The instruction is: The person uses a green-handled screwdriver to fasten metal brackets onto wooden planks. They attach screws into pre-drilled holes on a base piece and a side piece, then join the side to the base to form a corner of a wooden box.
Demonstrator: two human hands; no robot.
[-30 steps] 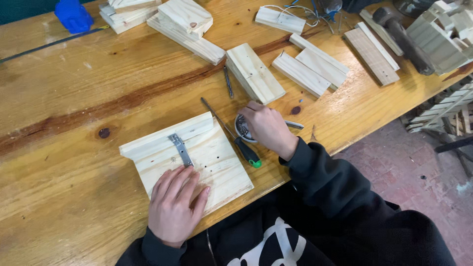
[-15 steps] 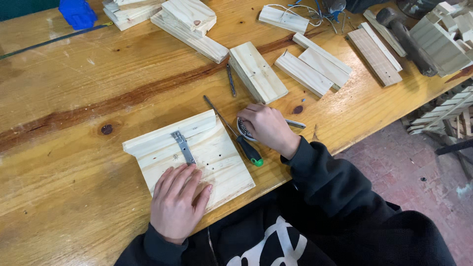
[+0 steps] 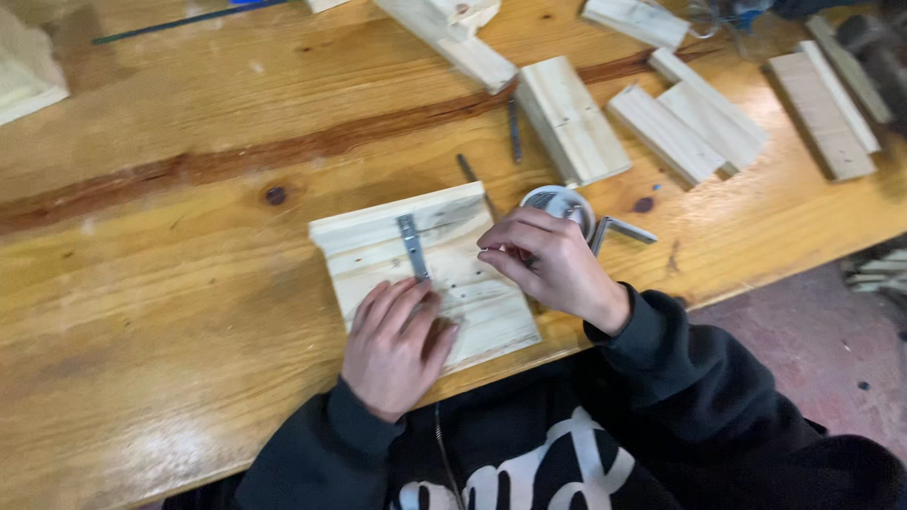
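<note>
Board lies near front edge of surface, your left hand flat on it; metal strip runs away from you. Right hand nearer, fingertips pinched, content too small to tell.

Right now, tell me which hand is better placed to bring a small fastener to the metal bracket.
Right hand: its fingertips pinch beside the bracket, while the left hand lies flat on the wooden panel.
</note>
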